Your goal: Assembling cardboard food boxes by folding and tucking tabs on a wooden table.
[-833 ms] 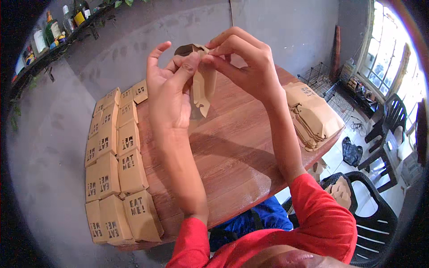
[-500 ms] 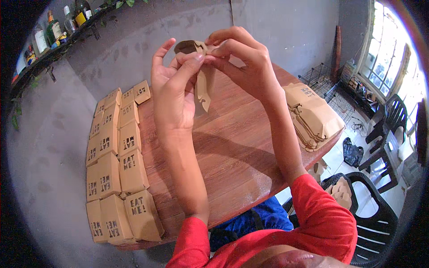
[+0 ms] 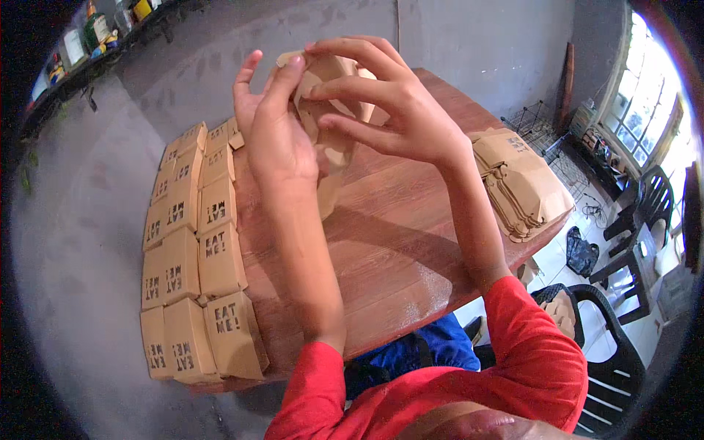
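A partly folded brown cardboard box [image 3: 334, 73] is held up above the far part of the table, tilted, with flaps hanging below. My left hand [image 3: 282, 139] grips its left edge between the thumb and fingers, one finger sticking up. On the box's right side, my right hand [image 3: 396, 110] holds it with the fingers curved and spread across it, the fingertips touching the cardboard. The hands hide part of the box.
Folded brown boxes [image 3: 222, 257] stand in rows along the left of the wooden table [image 3: 389, 264]. A stack of flat cardboard blanks [image 3: 524, 180] lies at the table's right end. A black plastic chair [image 3: 609, 337] stands at the lower right. Bottles [image 3: 95, 29] line a wall shelf.
The right hand has gone from a pinch on a tab to fingers spread over the box. The box has turned and shows more of its body. Both hands have risen slightly.
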The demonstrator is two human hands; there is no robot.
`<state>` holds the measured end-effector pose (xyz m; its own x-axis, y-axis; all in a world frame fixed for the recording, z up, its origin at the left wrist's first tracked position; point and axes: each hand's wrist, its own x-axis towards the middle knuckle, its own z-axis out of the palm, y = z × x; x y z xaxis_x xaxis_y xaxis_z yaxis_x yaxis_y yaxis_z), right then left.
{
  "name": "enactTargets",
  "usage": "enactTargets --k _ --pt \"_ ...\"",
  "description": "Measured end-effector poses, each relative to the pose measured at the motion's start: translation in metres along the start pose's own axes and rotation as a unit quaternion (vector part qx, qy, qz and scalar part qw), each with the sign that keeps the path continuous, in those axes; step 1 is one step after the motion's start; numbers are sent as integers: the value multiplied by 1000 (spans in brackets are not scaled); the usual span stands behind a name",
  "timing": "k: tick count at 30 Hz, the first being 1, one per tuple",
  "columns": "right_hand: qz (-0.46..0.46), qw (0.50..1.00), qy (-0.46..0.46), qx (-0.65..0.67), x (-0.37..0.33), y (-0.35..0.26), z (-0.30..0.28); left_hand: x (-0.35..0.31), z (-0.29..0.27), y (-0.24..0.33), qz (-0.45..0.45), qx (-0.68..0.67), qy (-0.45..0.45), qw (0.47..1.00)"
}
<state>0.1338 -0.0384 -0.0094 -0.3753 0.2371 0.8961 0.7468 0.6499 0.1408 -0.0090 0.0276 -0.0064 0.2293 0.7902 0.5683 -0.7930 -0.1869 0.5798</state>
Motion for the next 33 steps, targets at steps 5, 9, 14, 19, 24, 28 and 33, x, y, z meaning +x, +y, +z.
enactTargets --k 5,9,14,19,24,28,33 --pt "-17 998 -63 7 -2 -2 14 14 -19 0 -41 -64 91 993" --pt "-18 993 -112 40 -4 2 14 19 -36 8 -135 -90 77 984" --pt "-32 995 -91 -2 -2 1 13 28 -44 5 -159 -112 30 980" --pt "-46 995 -77 -50 1 -14 11 28 -44 7 -194 -174 -21 965" --pt "-73 993 -56 -74 2 -17 16 19 -36 13 -152 -124 -11 981" --pt "-95 988 -51 -110 -1 -13 17 -9 -6 23 23 188 -41 981" --pt "-78 994 -52 -52 1 -12 10 -17 -12 43 49 337 -85 936"
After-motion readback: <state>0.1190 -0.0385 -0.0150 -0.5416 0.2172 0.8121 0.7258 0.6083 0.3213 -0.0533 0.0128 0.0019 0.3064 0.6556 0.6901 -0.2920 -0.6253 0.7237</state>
